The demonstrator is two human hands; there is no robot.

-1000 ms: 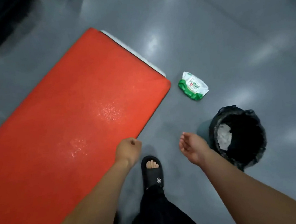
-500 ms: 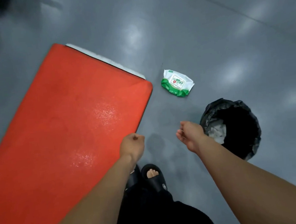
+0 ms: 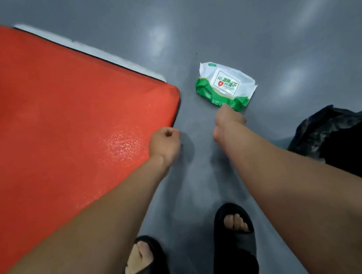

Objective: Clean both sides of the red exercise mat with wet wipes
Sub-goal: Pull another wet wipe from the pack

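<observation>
Whereas both hands hung idle a second ago, the right hand (image 3: 229, 120) has been lowered to the wipes (image 3: 226, 85); its grip cannot be told. The left hand (image 3: 165, 141) is held fisted, empty, by the mat (image 3: 63, 117); a fresh wipe is judged next.

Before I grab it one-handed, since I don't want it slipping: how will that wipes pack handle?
The wipes pack looks crumpled and partly flattened, so probably soft and floppy. Its glossy film may be slippery. It lies flat, so it's unlikely to roll.
</observation>
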